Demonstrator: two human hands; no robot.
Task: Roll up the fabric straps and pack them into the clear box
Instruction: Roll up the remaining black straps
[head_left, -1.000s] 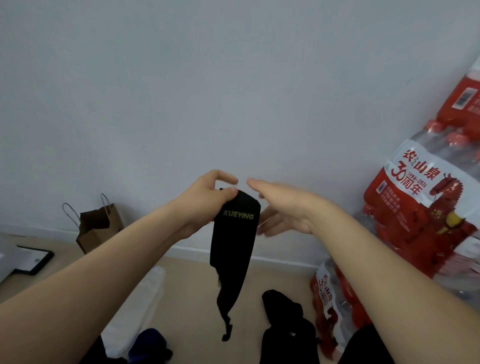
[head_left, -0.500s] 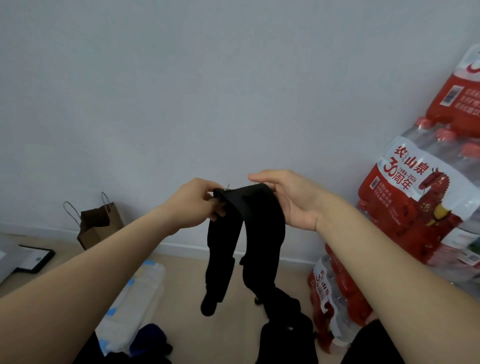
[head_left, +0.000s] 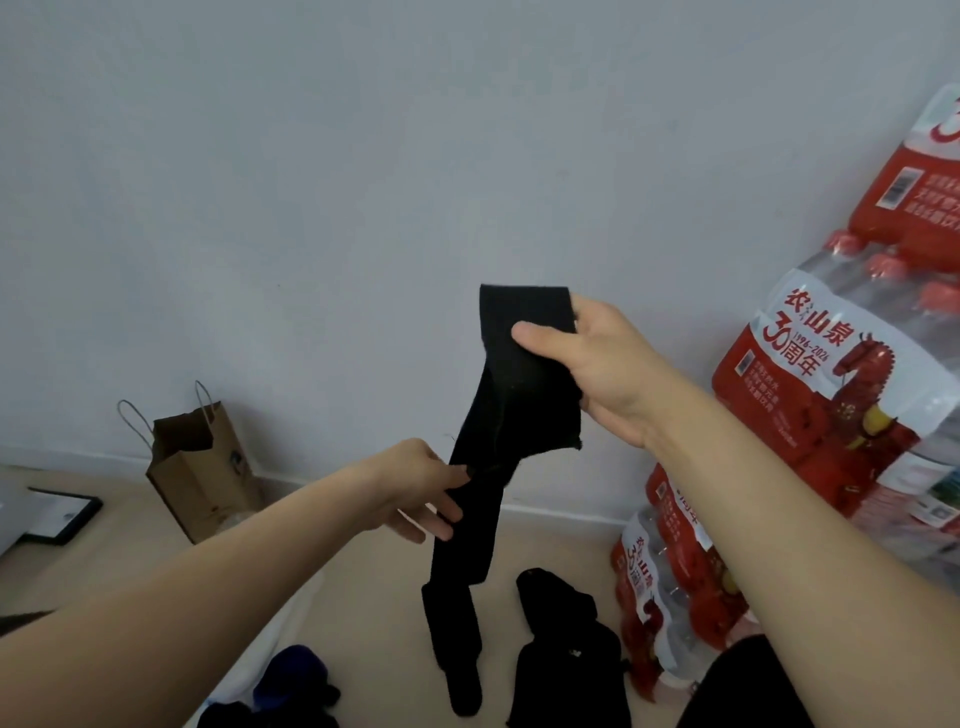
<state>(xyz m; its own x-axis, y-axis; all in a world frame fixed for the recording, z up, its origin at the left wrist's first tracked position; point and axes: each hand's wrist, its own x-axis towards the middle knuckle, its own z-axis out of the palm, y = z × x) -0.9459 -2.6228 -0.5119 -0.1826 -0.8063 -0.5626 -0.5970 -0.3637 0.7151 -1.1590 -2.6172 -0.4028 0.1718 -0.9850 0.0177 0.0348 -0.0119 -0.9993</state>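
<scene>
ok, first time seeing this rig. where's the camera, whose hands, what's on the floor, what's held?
There is no machine here: a person works with two bare hands. The single view comes from a wide-angle camera on the person's head, looking forward and down, so both arms reach in from the bottom.

The right hand pinches the top end of a black strap, thumb in front, and holds it up so it hangs. The left hand meets the strap lower down; whether it grips or only touches is unclear.

On the floor lie more black straps, a brown paper bag by the wall, and water bottle packs at right.
</scene>
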